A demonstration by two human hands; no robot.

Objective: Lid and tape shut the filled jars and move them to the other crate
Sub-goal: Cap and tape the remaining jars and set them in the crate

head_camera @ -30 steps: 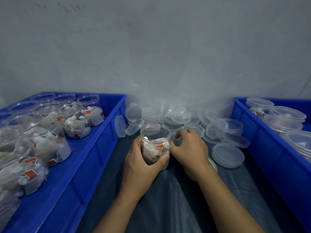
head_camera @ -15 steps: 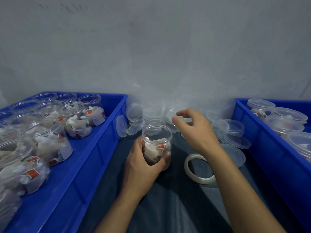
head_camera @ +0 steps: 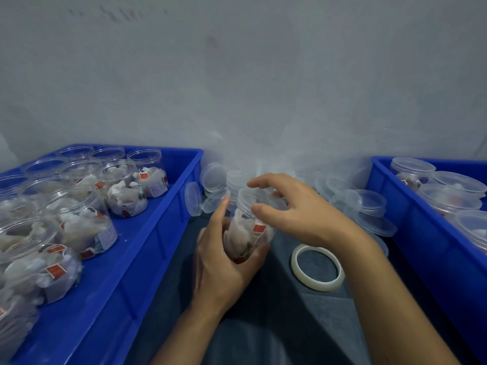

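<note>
The left hand [head_camera: 224, 262] gripped a clear filled jar [head_camera: 247, 233] around its lower body, fingers curled round it, holding it tilted between the two crates. The right hand [head_camera: 297, 209] held a clear lid [head_camera: 259, 197] on the jar mouth, thumb and curled fingers round the lid rim. A roll of clear tape [head_camera: 317, 268] lay flat on the dark worktop [head_camera: 290, 312], just right of the jar and under the right forearm. The left blue crate [head_camera: 147, 248] held open filled jars without lids. The right blue crate [head_camera: 427, 246] held lidded jars. Loose lids [head_camera: 369, 204] lay piled against the wall [head_camera: 237, 88] behind the hands.
</note>
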